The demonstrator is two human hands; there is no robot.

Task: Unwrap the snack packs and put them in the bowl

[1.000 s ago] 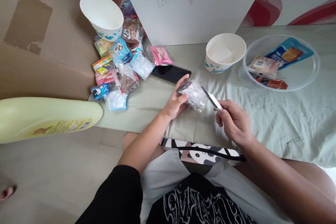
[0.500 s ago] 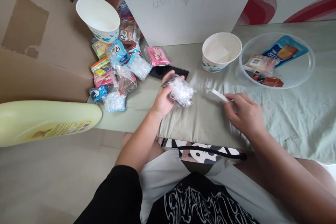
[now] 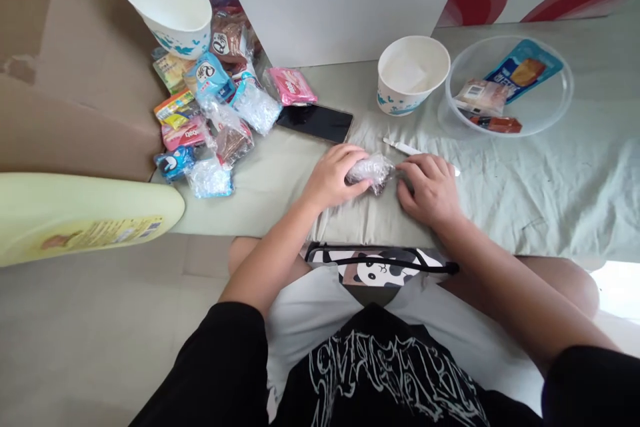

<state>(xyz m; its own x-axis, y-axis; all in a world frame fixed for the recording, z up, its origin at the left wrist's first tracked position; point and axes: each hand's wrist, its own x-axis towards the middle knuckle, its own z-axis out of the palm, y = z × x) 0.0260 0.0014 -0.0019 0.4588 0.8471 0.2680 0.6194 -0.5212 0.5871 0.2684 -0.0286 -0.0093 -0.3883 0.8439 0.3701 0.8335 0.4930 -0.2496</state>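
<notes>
Wrapped packet: a crumpled packet in clear, shiny plastic film with something dark showing at its lower edge [image 3: 379,172], at the centre of the frame, low over or on the counter draped in pale green cloth [image 3: 515,207]; whether it touches the cloth is hard to tell.
Left hand: the left hand [image 3: 336,177] is curled round the packet's left part, fingers over the far side and thumb along the near side, holding it.
Right hand: the right hand [image 3: 431,188] is palm down, fingers bent and drawn close; its fingertips reach the film at the packet's right end, but I cannot tell whether they pinch it.
Packet from right hand: directly to the left in the frame, slightly above the middle of the hand.
Packet from left hand: to the right, partly inside the grip.
Packet's long axis: the visible part seems to run left to right, from one hand toward the other; its left end is covered.
Nearer hand: the left, in contact; the right is at most touching the loose film.
White cutter: a slim white cutter with a narrow tip [image 3: 400,146] lies slantwise just above the right hand, tip to the upper left, its middle hidden by the knuckles.
Black phone: a flat black phone [image 3: 316,123] lies above the left hand, near its fingers.
</notes>
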